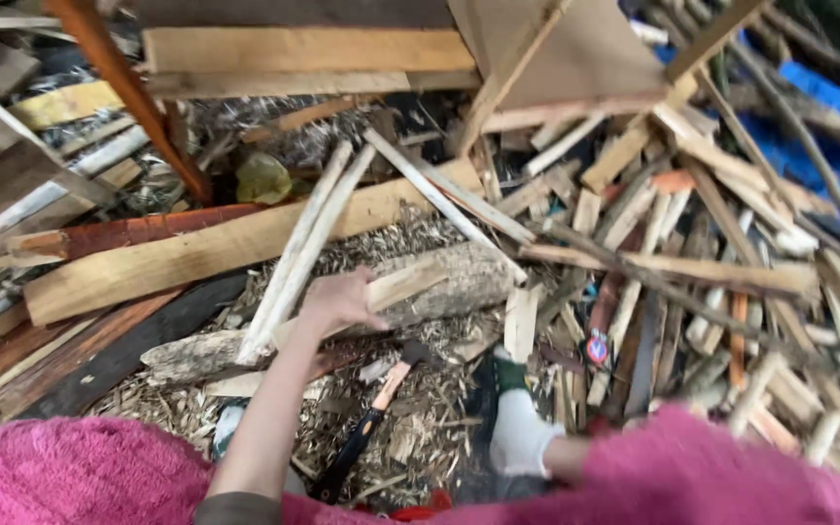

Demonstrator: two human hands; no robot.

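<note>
Sleeves (80, 476): fluffy pink, filling the near edge on both sides.
Right hand (517, 428): in a white glove with a green cuff, hanging low over the chip litter; I cannot tell whether it grips anything, since the fingers are turned away.
Hatchet (376, 413): lying on the wood chips between the two arms, dark grip nearest, pale orange shaft, head pointing away; neither hand touches it.
Left hand (337, 303): bare, fingers curled down onto a split stick (405, 284), pressing or clasping its near end.
Stick, where: on top of the log (439, 292), a rough grey chopping block lying across the chips.
Stick, handling: by the look of it dry, light and stiff, with raw splintery edges; a hold at the near end, well back from the far end, seems safest for bare skin.
Slats (298, 248): two thin pale strips leaning just left of the left hand, their low ends by the log.
Plank (206, 251): broad, pale, lying beyond the log.
Kindling pile (712, 262): many split sticks heaped to the right.
Tarp (819, 136): blue, showing at the far right behind the branches.
</note>
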